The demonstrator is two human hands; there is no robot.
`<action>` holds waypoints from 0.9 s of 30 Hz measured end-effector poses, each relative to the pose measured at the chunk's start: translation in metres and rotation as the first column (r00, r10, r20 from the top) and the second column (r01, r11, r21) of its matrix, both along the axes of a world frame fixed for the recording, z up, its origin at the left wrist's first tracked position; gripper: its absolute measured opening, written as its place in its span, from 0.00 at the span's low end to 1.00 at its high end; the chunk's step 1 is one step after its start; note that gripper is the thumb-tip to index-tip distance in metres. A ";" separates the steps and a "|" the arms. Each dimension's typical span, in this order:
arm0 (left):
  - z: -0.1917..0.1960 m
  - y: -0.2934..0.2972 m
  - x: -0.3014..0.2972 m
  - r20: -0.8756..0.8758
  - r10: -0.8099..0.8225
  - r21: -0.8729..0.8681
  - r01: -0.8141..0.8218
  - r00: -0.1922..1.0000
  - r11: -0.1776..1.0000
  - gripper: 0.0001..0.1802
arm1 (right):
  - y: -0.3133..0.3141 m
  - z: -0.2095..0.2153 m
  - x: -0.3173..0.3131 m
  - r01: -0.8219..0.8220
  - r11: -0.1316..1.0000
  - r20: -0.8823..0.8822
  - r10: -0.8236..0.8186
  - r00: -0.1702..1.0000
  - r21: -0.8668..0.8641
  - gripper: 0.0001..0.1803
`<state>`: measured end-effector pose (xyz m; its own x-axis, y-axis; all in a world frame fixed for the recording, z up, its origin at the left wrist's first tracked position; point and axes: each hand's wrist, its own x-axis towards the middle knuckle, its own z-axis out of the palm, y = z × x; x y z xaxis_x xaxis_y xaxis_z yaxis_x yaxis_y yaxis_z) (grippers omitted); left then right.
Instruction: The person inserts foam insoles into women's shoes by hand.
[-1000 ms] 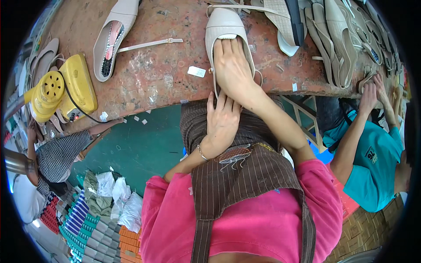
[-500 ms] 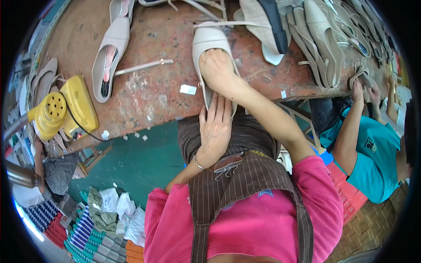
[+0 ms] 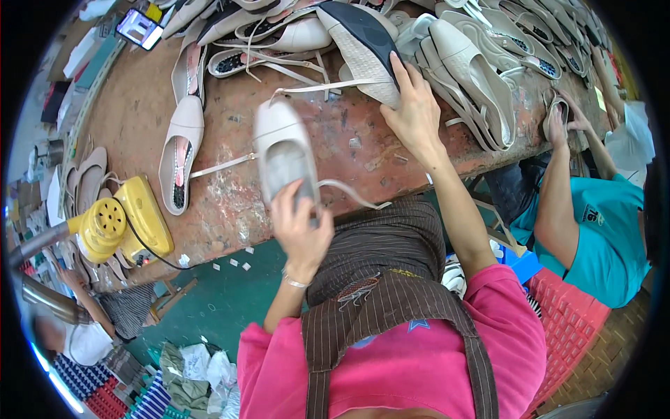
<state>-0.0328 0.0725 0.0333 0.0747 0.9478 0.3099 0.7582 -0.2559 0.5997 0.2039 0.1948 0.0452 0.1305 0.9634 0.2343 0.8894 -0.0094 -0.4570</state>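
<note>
A beige closed-toe shoe, blurred by motion, is tilted toe-away above the bench front. My left hand grips it by the heel, and a thin strap hangs off its right side. Farther right, my right hand is closed around the heel end of a beige wedge shoe that lies on its side, its dark sole and woven wedge showing. Left of these lies another beige shoe, its strap stretched out to the right and a pink and black lining visible inside.
Beige shoes are heaped at the far side and right of the worn bench. A yellow device with a cord stands at the left edge; a phone lies far left. A co-worker in teal handles a shoe at right.
My right hand has come out of the shoe and reached away to the wedge shoe. My left hand has taken the first shoe by its heel and moved it left. The view has shifted.
</note>
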 end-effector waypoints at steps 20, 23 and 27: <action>-0.007 0.020 -0.004 -0.253 0.045 -0.108 -0.075 0.966 0.991 0.40 | 0.005 -0.039 0.013 0.273 0.961 -0.046 -0.272 0.961 0.035 0.31; -0.005 0.014 -0.003 -0.240 0.119 -0.182 -0.165 0.963 0.969 0.45 | 0.017 -0.050 0.024 0.286 0.958 -0.358 -0.275 0.892 -0.023 0.35; -0.013 0.015 -0.017 -0.185 0.103 -0.098 -0.123 0.977 0.988 0.44 | 0.023 -0.044 0.032 0.227 0.944 -0.779 -0.325 0.537 -0.238 0.30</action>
<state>-0.0496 0.0872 0.0204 0.0100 0.9805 0.1961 0.8761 -0.1031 0.4710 0.2356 0.2182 0.0015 0.4789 0.8560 -0.1948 0.1039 -0.2756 -0.9556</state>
